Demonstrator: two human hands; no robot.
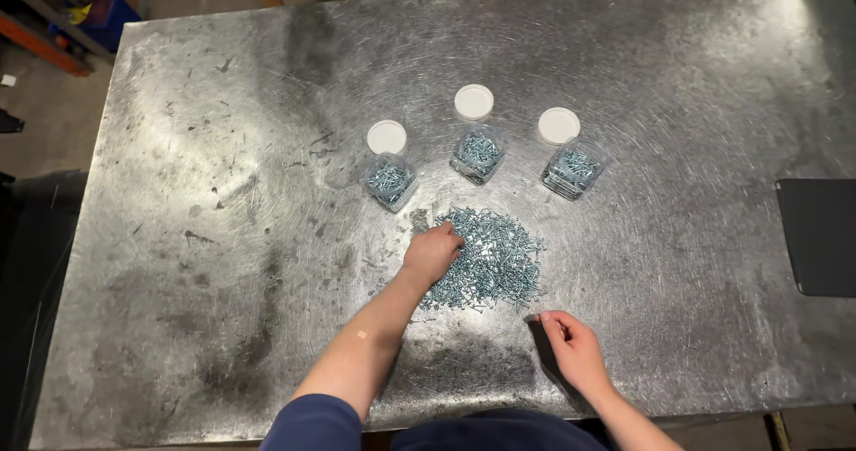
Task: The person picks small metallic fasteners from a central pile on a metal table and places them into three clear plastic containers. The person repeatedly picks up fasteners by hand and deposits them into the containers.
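A heap of small silvery screws (492,257) lies in the middle of a scratched metal table (223,237). My left hand (432,252) rests on the heap's left edge with its fingers curled down into the screws; whether it grips any is hidden. My right hand (571,344) lies on the table just below and right of the heap, fingertips pinched near a stray screw. Beyond the heap stand three clear square jars partly filled with screws: left jar (390,182), middle jar (478,153), right jar (574,168).
A round white lid lies behind each jar: left lid (386,136), middle lid (473,102), right lid (558,125). A dark flat pad (818,235) sits at the table's right edge. Floor, a blue crate (102,14) and shelving show beyond the far left corner.
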